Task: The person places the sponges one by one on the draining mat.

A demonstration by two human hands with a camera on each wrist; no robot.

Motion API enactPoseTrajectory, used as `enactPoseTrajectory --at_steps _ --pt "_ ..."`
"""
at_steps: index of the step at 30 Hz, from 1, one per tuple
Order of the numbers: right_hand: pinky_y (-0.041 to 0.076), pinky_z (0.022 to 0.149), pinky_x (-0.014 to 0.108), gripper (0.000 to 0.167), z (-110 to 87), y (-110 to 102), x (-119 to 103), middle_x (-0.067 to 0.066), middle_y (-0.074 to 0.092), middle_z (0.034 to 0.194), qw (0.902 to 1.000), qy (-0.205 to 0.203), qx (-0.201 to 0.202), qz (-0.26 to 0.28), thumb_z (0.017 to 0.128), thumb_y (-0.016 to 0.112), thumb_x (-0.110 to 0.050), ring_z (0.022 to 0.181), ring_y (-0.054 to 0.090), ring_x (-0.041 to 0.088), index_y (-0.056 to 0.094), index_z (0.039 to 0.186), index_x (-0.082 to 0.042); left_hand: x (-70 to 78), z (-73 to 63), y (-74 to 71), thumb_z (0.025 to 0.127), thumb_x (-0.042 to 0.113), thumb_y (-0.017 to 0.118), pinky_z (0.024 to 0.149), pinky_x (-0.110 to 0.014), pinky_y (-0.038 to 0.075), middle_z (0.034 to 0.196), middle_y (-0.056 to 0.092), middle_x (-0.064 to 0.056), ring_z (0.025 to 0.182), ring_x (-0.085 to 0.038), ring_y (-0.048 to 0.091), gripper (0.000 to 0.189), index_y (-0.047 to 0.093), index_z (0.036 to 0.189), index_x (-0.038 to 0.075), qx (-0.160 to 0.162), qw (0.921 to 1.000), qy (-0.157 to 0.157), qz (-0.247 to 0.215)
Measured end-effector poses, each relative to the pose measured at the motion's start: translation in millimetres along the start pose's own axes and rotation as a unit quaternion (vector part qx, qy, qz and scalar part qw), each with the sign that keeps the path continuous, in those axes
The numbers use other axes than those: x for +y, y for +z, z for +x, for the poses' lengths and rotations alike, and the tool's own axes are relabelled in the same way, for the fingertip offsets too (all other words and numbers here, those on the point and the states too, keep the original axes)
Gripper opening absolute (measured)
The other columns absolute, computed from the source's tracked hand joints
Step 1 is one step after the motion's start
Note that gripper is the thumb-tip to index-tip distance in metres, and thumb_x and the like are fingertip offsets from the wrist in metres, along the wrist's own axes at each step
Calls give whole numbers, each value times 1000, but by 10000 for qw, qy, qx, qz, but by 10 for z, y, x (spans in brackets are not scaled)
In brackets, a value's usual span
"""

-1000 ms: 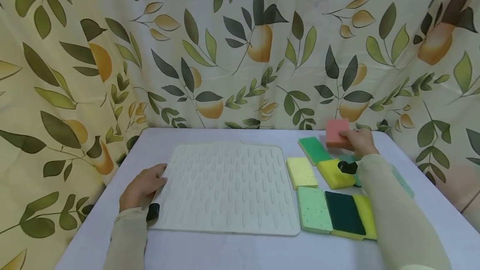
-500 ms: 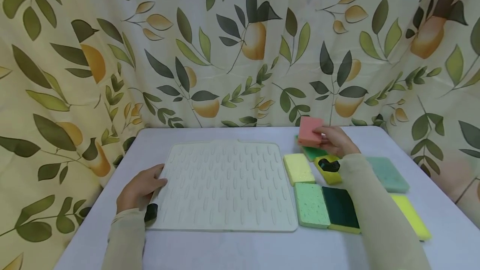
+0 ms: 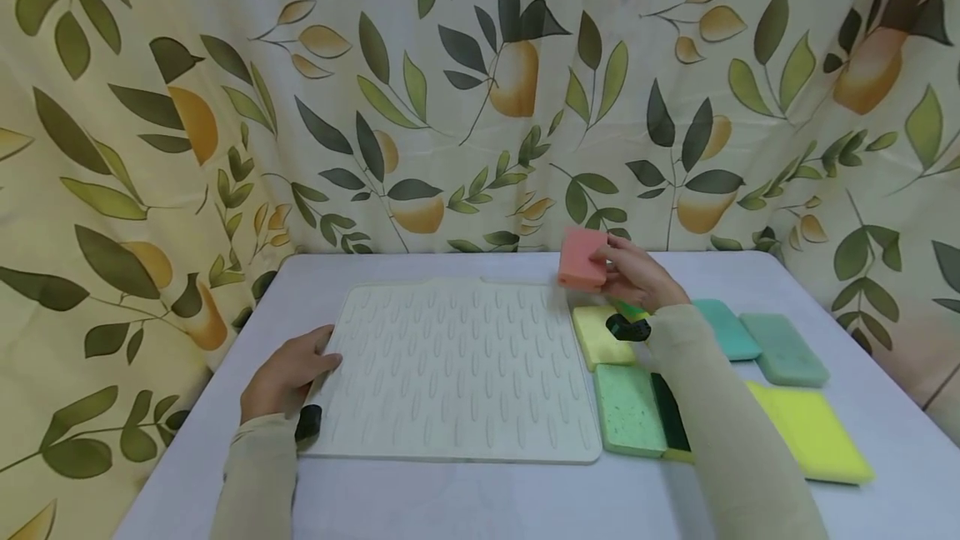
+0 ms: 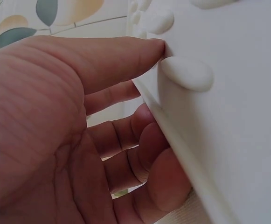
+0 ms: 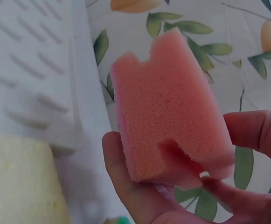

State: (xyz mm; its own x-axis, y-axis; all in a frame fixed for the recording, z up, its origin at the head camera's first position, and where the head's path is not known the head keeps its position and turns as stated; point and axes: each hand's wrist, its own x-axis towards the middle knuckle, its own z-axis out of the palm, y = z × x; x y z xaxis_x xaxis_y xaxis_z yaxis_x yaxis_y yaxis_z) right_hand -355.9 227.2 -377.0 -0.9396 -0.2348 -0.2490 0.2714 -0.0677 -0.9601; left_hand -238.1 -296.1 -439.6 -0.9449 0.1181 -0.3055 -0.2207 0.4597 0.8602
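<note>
Leafy, fruity curtain (image 3: 480, 165) across the back, white-covered table (image 3: 450, 498) below it, and from my end of the feed the latest change is the pink sponge (image 3: 581, 259). It's swung left from the right side of the frame and is now held up by the upper right corner of the ridged white mat (image 3: 457, 382), so I'd call it carried over but not set down yet. Right hand (image 3: 637, 273) has thumb and fingers clamped on it (nice clear look from the right wrist cam). Left hand (image 3: 288, 369) hasn't really budged: thumb over the mat's left edge, fingers tucked underneath, pinching it. With the right forearm shifted left, more of the bright yellow sponge (image 3: 813, 432) and teal sponge (image 3: 726, 330) shows at lower right and right of centre.
</note>
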Motion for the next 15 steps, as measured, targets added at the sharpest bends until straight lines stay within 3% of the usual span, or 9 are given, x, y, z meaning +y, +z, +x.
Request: enactPoseTrajectory --at_steps 3,7,11,15 --pt "58 94 38 72 10 117 -25 20 34 155 9999 -37 -38 93 112 49 -10 121 57 29 11 173 -13 5 3 5 108 7 61 83 -40 56 130 63 -22 96 -27 67 61 36 164 1 68 9997 26 213" --pt "52 106 44 72 27 289 -41 21 30 160 9997 -23 -105 236 112 49 -10 134 47 36 12 173 -14 3 20 -11 108 9 63 83 -44 57 136 61 -25 97 -29 67 64 36 164 -1 169 9962 121 844" --pt "57 96 40 71 77 452 -27 22 32 159 9988 -39 -146 468 111 49 -7 133 48 37 15 173 -12 15 16 -25 108 11 63 84 -45 57 138 60 -27 97 -29 67 64 35 164 -1 171 9954 125 936" --pt "58 87 37 71 121 594 3 22 32 160 9976 -13 -261 645 112 49 -6 129 49 35 14 173 -11 32 14 -18 108 10 62 84 -44 57 138 59 -26 96 -29 66 64 34 165 0 140 9971 98 745"
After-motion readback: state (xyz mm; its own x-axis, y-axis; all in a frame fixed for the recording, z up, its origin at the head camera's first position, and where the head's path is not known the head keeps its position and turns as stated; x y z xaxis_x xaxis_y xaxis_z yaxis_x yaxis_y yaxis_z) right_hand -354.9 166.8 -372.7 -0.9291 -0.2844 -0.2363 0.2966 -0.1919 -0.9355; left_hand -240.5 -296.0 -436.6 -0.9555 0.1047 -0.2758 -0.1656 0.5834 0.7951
